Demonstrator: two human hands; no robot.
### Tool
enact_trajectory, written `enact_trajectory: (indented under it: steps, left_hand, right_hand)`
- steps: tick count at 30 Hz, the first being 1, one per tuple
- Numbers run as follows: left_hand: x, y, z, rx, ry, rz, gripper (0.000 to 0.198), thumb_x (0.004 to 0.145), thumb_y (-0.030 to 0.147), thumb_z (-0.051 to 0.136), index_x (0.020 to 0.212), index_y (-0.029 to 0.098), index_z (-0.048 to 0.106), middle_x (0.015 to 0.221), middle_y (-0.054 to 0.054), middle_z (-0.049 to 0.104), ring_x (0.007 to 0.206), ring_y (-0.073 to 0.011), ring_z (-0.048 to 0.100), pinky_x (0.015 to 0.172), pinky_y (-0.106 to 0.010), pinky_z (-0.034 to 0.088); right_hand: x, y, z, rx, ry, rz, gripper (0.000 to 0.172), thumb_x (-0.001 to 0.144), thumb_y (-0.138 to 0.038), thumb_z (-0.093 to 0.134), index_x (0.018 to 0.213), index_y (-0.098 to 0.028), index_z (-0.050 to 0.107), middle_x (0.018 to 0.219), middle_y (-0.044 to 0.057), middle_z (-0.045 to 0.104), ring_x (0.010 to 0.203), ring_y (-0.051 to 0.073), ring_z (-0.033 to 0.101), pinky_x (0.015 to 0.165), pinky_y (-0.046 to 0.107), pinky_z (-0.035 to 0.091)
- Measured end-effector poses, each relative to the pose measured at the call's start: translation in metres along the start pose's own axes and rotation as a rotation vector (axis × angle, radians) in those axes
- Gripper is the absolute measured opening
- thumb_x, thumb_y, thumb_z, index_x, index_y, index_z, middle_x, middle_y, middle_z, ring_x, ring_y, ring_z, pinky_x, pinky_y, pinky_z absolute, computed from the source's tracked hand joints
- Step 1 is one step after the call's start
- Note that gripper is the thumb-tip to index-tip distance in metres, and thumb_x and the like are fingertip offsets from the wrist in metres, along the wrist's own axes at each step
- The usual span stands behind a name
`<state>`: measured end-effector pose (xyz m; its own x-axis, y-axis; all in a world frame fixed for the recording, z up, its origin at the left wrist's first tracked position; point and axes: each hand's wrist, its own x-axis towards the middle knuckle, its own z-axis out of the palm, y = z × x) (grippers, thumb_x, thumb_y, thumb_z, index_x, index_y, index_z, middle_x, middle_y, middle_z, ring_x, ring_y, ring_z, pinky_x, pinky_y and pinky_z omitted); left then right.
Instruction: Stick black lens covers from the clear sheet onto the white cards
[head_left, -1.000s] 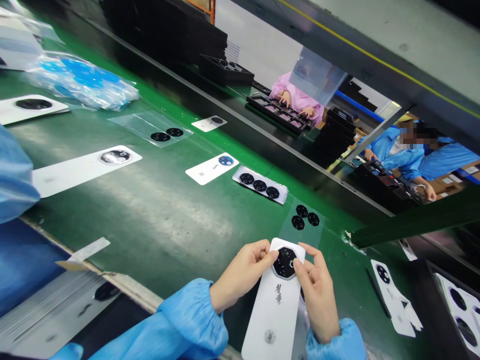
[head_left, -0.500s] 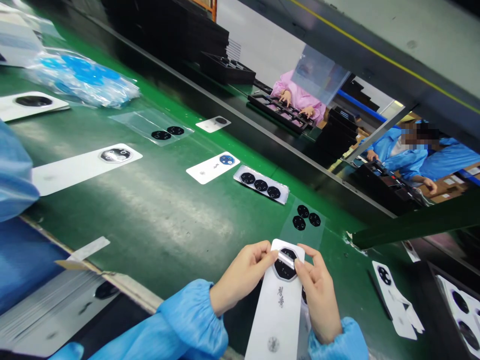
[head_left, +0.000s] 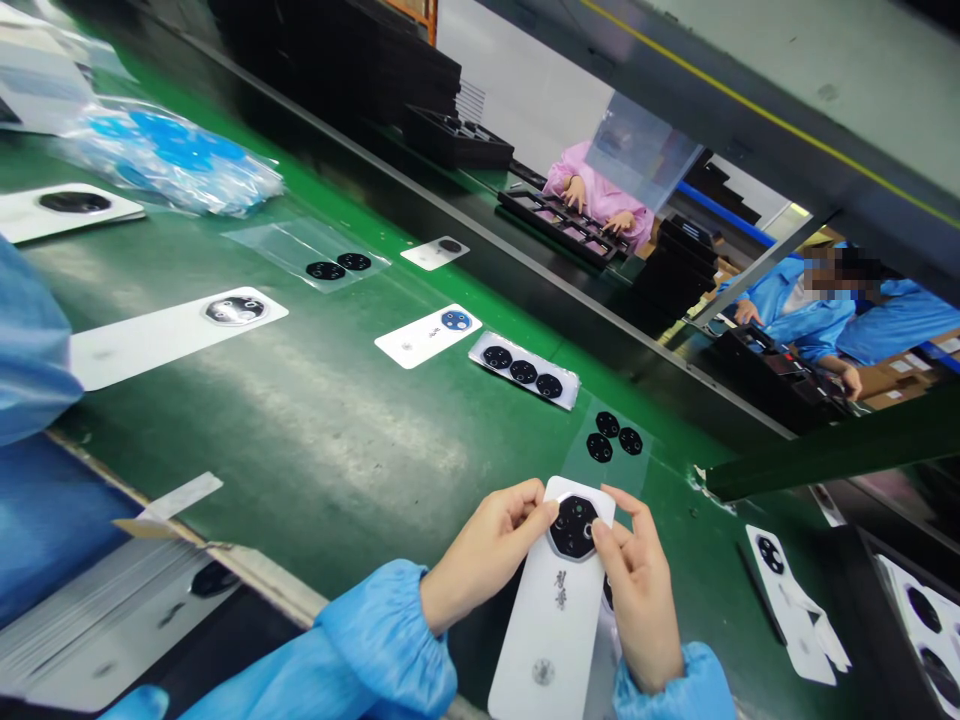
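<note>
- Clock places are being read around the black octagonal plate [head_left: 576, 526], with 12 toward the top of the view.
- The white back panel [head_left: 551, 610] is lying between the two hands over the green bench [head_left: 330, 430], its length running from the plate toward 6 and 7 o'clock.
- The left hand [head_left: 491, 535] is gripping the panel from 9 o'clock: its fingers are curling in, nearly closed, with the thumb pressing at the plate's edge.
- The right hand [head_left: 641, 585] is gripping from between 3 and 4 o'clock, its thumb touching the plate's side and its index finger bending, slightly spread, to the panel's upper corner; whether the thumb is pinching anything else, I cannot tell.
- At 1 o'clock a clear sheet [head_left: 581, 463] is carrying three black discs, near the panel.
- At 11 o'clock a silvery pack [head_left: 568, 391] is showing three more discs in a row.
- Between 10 and 11 o'clock a blue-disc panel [head_left: 420, 340] is lying flat.
- Farther off at 10 o'clock, clear film [head_left: 274, 238] is bearing two discs, with a plastic bag [head_left: 180, 160] of blue pieces resting beyond.
- Between 3 and 4 o'clock a panel with a loose white strip [head_left: 791, 605] is lying slantwise.
- At 12 o'clock a co-worker in pink [head_left: 581, 170] is resting both hands on a dark tray [head_left: 551, 215].
</note>
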<state>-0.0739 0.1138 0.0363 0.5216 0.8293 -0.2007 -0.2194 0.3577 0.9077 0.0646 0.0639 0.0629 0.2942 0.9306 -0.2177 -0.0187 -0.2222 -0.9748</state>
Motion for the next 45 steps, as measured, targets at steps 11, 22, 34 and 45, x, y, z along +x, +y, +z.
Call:
enact_trajectory:
  steps: [11, 22, 34, 45]
  left_hand:
    - [0.002, 0.003, -0.002, 0.021, -0.014, -0.007, 0.04, 0.078, 0.056, 0.052, 0.069, 0.018, 0.042, 0.062, 0.005, 0.04, 0.055, -0.0086, 0.036, 0.05, -0.02, 0.029]
    - [0.026, 0.037, -0.026, 0.115, 0.021, 0.074, 0.035, 0.079, 0.049, 0.053, 0.068, 0.016, 0.048, 0.064, 0.003, 0.047, 0.057, -0.0097, 0.043, 0.053, -0.021, 0.034]
    - [0.037, 0.035, -0.042, 0.131, 0.093, 0.041, 0.035, 0.079, 0.047, 0.053, 0.065, 0.015, 0.048, 0.059, 0.004, 0.046, 0.053, -0.0087, 0.043, 0.051, -0.021, 0.033]
    - [0.037, 0.036, -0.041, 0.1, 0.092, 0.027, 0.034, 0.081, 0.044, 0.052, 0.063, 0.016, 0.044, 0.058, 0.005, 0.046, 0.052, -0.0076, 0.043, 0.05, -0.019, 0.033]
  right_hand:
    - [-0.001, -0.002, 0.002, -0.011, 0.018, 0.0, 0.055, 0.072, -0.05, 0.067, 0.113, -0.021, 0.044, 0.07, 0.003, 0.07, 0.051, 0.018, 0.062, 0.039, 0.023, 0.042]
    - [0.036, -0.021, 0.018, 0.003, -0.055, -0.072, 0.057, 0.073, -0.049, 0.067, 0.115, -0.021, 0.041, 0.076, 0.004, 0.071, 0.055, 0.019, 0.064, 0.04, 0.023, 0.042]
    - [0.063, -0.014, 0.025, -0.048, -0.076, -0.036, 0.056, 0.068, -0.053, 0.069, 0.109, -0.018, 0.056, 0.084, 0.009, 0.072, 0.067, 0.024, 0.067, 0.051, 0.03, 0.049]
    - [0.063, -0.016, 0.026, 0.017, -0.094, 0.042, 0.049, 0.07, -0.047, 0.071, 0.106, -0.019, 0.053, 0.107, 0.012, 0.067, 0.07, 0.022, 0.067, 0.049, 0.027, 0.048]
